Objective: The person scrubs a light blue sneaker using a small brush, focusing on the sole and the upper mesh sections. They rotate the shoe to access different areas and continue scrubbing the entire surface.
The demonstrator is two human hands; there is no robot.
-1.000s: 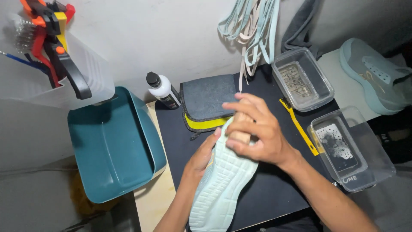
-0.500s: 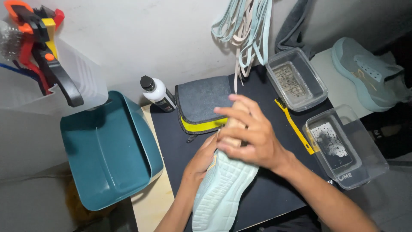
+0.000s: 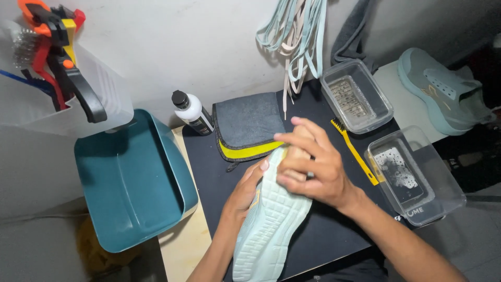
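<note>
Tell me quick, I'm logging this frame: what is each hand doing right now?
Left hand: holding the pale green shoe, sole up.
Right hand: closed over a brush on the shoe's sole; brush mostly hidden.

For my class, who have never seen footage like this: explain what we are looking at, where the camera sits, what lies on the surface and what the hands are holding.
This is no machine: a person works with two bare hands, filmed by a camera worn on the head, looking down. The left hand steadies a pale mint shoe turned sole up; the right hand presses on its toe end. What lies under those fingers is hidden. They work over a black mat. On it lie a folded grey and yellow cloth, a yellow brush and two clear tubs. A small bottle and a teal basin stand to the left. Laces hang on the wall; the second shoe rests at the far right.
</note>
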